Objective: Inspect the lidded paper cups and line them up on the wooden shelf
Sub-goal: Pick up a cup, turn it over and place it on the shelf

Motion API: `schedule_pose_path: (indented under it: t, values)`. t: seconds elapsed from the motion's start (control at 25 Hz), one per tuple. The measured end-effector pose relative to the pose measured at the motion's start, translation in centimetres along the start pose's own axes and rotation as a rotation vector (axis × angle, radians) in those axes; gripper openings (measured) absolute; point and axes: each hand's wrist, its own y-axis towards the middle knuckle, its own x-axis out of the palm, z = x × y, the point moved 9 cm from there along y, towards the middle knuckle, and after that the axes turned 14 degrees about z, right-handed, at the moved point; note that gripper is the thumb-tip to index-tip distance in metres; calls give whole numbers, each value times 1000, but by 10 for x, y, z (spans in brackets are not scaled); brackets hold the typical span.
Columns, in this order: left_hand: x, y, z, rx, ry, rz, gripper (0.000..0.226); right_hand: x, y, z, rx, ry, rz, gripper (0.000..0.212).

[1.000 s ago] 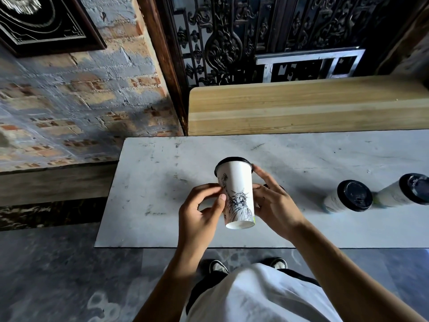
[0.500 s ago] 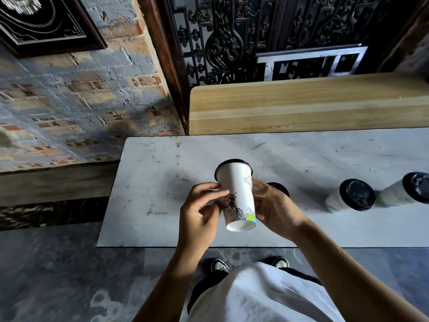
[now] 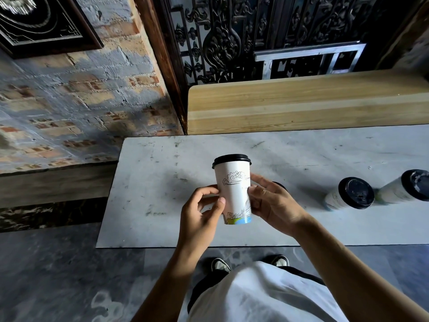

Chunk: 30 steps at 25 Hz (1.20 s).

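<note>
- Held cup: white paper, black lid, upright, raised above the grey counter, near its front edge.
- Left hand: fingertips pinched on the cup's left side.
- Right hand: fingers wrapped on the cup's right side.
- Print facing viewer: line-drawn cloud high, skyline with a blue-green band at the base.
- Two more lidded cups stand on the counter, well to the right.
- Wooden shelf behind the counter carries no cups.
</note>
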Motion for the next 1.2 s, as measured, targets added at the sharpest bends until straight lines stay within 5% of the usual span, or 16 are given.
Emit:
schedule_pose_path:
  t: [0.2,0.32,0.52,0.64,0.84,1.12,1.2]
  values:
    - [-1,1,15,187,99,1,41,5,-2,-3,-38,-61,-16,32]
    - [-1,4,10,177,140,45,48,5,0,-5,-53,13,-35,41]
    - [8,6,-2,-2,80,85,22,-6,12,-4,-54,-39,70,55]
    - [15,5,-3,-28,67,84,34,-4,17,-5,-42,-76,21,54]
    - [22,14,0,-10,108,107,38,-2,30,-23,-100,-279,40,41]
    - [28,97,-7,13,243,186,46,23,113,-61,-131,-679,-3,76]
    - [37,145,-15,1,240,169,53,34,158,-73,-160,-778,24,72]
